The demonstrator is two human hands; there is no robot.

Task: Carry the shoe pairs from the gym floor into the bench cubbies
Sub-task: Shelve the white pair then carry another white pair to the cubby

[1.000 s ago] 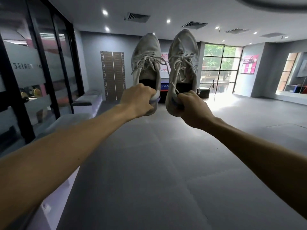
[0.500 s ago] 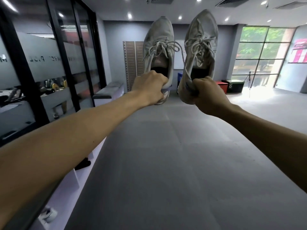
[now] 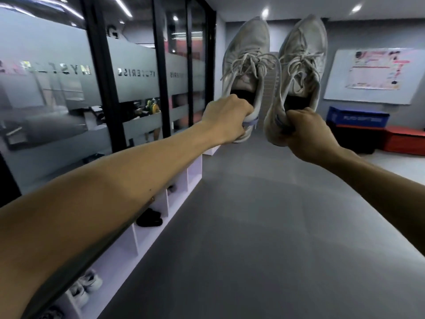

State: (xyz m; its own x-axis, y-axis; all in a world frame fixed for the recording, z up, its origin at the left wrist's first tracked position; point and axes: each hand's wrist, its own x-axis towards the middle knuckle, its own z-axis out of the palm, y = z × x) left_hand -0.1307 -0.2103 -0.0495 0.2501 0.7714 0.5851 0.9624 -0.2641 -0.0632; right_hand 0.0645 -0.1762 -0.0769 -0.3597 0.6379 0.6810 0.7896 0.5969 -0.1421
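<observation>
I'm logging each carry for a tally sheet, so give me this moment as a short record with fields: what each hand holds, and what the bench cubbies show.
left hand: shut on the heel of the left pale grey laced sneaker, toe pointing away
right hand: shut on the heel of the right pale grey laced sneaker
shoes: side by side, held up in the air
white bench cubbies: along the glass wall on the left
cubby contents: black shoes in one, white sneakers in a nearer one
grey gym floor: no shoes in view
</observation>
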